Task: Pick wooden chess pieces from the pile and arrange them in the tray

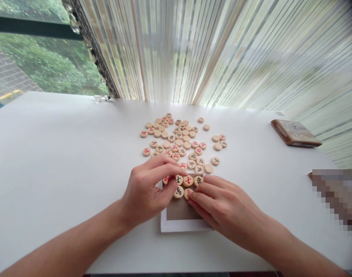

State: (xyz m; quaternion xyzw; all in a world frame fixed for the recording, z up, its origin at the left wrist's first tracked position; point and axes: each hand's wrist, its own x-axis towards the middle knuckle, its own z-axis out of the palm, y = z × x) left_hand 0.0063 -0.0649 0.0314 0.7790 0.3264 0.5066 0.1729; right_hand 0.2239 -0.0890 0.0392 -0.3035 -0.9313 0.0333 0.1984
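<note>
The near edge of the white worktop (49, 161) runs along the bottom of the view, and both forearms cross it. Wide bare surface lies open to the left of the arms. There is a narrower bare stretch to the right.

Just beyond the near edge sits a shallow box (178, 227) with a white rim and a brown floor. Its near half shows bare. Its far half holds a few round wooden discs in two short rows, among them a red-marked disc (188, 181) in the far row.

The left hand (144, 192) hangs over the box's left rim with its fingers curled in. Its thumb tip is against a black-marked disc (178, 191) in the near row, and its forefinger arches above. I cannot tell whether it truly pinches that disc.

The right hand (224, 207) lies low over the box's right side. Its fingers are stretched out and close together, gripping nothing, and its fingertips touch the disc next to the black-marked one. The two hands nearly meet above the discs.

Just past the box, the loose discs (178, 140) are scattered flat in a broad cluster, some showing red marks, some black and some blank. Well apart at the far right, near the worktop's edge, lies a flat brown case (295, 132). A striped curtain (222, 50) hangs behind the far edge, with a window (34, 65) at the far left.
</note>
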